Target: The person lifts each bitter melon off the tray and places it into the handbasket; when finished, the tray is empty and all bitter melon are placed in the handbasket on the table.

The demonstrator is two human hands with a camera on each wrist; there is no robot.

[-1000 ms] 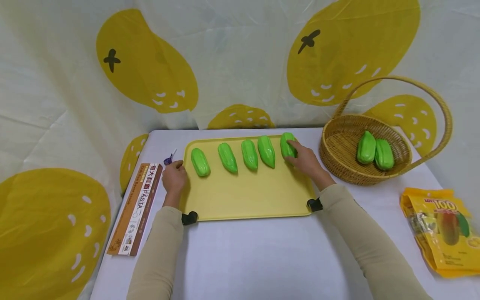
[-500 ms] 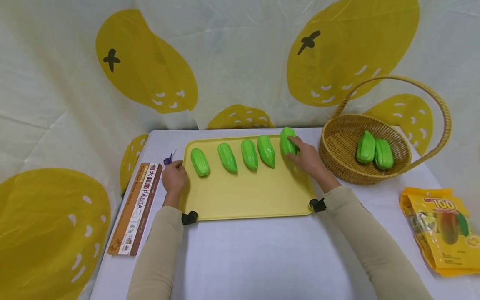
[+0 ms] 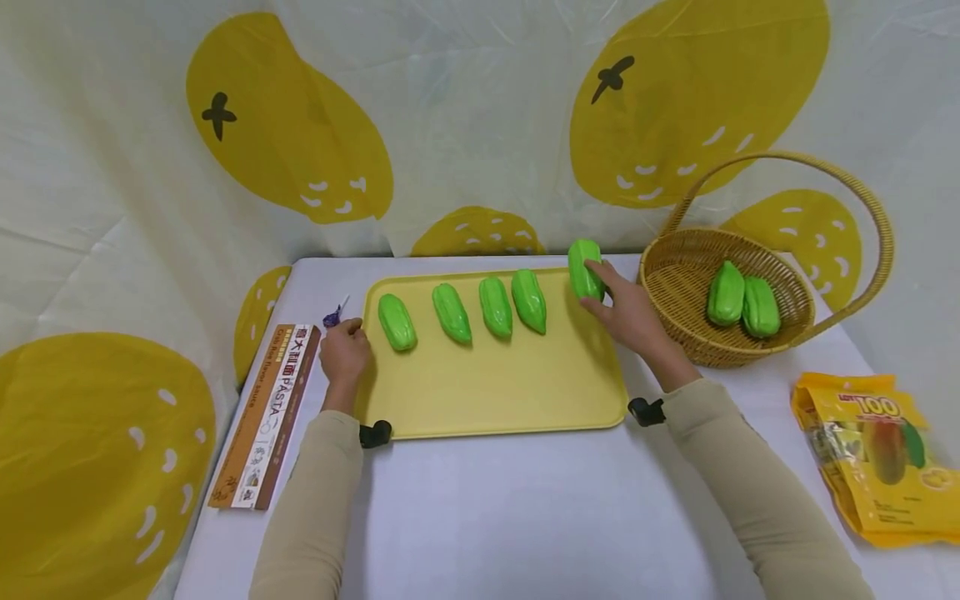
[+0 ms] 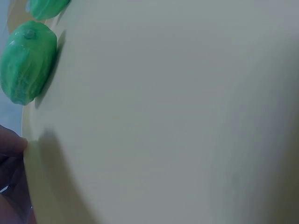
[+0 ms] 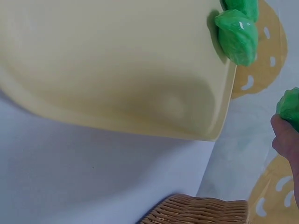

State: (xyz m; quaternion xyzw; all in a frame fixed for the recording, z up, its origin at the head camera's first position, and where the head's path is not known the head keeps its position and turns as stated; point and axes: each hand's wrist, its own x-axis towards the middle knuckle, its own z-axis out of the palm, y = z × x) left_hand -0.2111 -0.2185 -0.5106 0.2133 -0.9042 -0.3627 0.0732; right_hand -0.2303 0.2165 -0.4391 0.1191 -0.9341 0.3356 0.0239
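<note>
My right hand holds a ridged, glossy green fruit between thumb and fingers, raised over the far right corner of the yellow tray. In the right wrist view this held fruit is partly cut off at the edge, above the fingers. Several similar green fruits lie in a row along the tray's far side. My left hand grips the tray's left rim, its fingers bent; in the left wrist view a fingertip touches the rim near one fruit.
A wicker basket with a tall handle and two green fruits stands right of the tray. A yellow candy bag lies nearer on the right. Left are a pasta box and a purple-wrapped lollipop.
My right hand has lifted the rightmost green fruit off the tray and shifted it slightly up and right. The left hand has stayed at the tray's rim.
</note>
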